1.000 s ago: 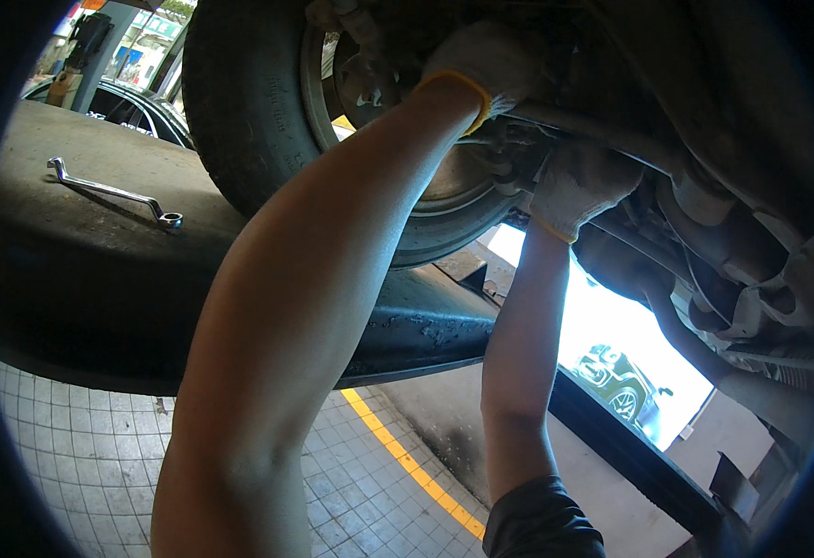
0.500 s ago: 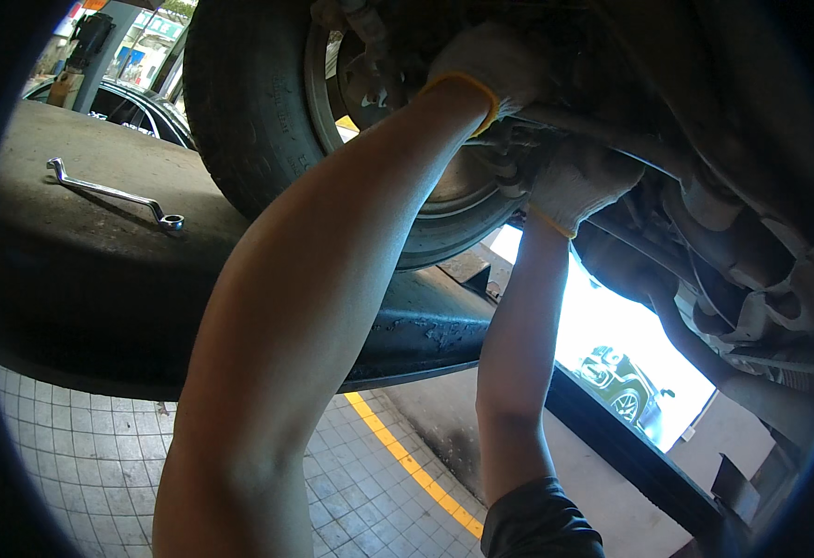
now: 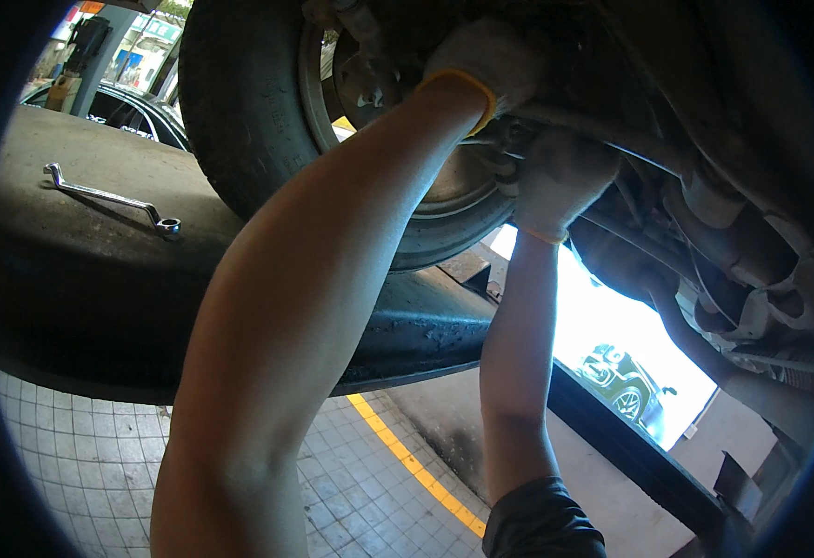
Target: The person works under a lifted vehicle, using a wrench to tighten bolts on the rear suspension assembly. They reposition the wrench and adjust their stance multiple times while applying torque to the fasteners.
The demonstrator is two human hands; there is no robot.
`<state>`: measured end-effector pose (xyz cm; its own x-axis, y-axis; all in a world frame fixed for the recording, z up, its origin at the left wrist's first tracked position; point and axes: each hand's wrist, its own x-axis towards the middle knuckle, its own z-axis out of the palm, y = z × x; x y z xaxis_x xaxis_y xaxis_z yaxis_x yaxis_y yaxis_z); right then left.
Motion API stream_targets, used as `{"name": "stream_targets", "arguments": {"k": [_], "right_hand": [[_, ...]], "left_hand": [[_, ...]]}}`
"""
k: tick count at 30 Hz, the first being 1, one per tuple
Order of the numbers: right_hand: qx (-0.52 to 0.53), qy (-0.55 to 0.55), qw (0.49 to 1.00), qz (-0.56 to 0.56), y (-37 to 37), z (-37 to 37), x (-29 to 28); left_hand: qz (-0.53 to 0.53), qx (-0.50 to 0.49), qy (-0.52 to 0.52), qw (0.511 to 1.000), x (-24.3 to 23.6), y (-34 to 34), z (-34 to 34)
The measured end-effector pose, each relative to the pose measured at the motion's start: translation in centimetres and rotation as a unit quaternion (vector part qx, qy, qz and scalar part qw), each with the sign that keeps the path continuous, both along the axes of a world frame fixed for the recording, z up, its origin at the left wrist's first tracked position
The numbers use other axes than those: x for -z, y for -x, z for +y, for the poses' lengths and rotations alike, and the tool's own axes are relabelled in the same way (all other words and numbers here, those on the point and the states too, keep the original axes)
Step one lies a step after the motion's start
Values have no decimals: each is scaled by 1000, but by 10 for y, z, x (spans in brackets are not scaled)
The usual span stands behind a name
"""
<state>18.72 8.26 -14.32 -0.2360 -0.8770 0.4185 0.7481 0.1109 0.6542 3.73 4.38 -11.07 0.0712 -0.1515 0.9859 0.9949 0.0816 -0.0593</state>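
Both my hands reach up under a raised car and wear pale work gloves with yellow cuffs. Beside the inner face of a wheel point(image 3: 249, 102), my left hand point(image 3: 489, 63) is pressed in among dark suspension parts; its fingers are lost in shadow. My right hand point(image 3: 560, 181) sits lower and a little to the right, just below a metal rod point(image 3: 602, 135). Motion blurs that hand and its fingers do not show clearly, so what either hand grips is hidden. A chrome offset ring wrench point(image 3: 114, 197) lies on the lift platform point(image 3: 53, 242), left of the tyre.
More underbody pipes and arms point(image 3: 742, 232) hang at the right. A dark beam point(image 3: 630, 446) slants across the lower right. Below is a tiled floor point(image 3: 100, 446) with a yellow line point(image 3: 416, 465). A dark parked car point(image 3: 133, 112) stands beyond the platform; a bright screen point(image 3: 630, 372) glows behind the beam.
My right hand has shifted slightly left and its wrist has turned, with the glove now more blurred. My left hand stays in place among the parts. The view has moved slightly.
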Motion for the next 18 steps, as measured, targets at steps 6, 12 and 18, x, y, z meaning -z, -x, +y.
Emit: {"name": "stream_targets", "arguments": {"k": [6, 12, 18], "right_hand": [[-53, 121, 991, -22, -19, -8, 6], [16, 96, 995, -6, -43, -3, -11], [154, 42, 986, 39, -40, 2, 5]], "left_hand": [[33, -43, 28, 998, 0, 1, -2], [12, -26, 5, 1000, 0, 1, 0], [21, 0, -25, 999, 6, 2, -5]]}}
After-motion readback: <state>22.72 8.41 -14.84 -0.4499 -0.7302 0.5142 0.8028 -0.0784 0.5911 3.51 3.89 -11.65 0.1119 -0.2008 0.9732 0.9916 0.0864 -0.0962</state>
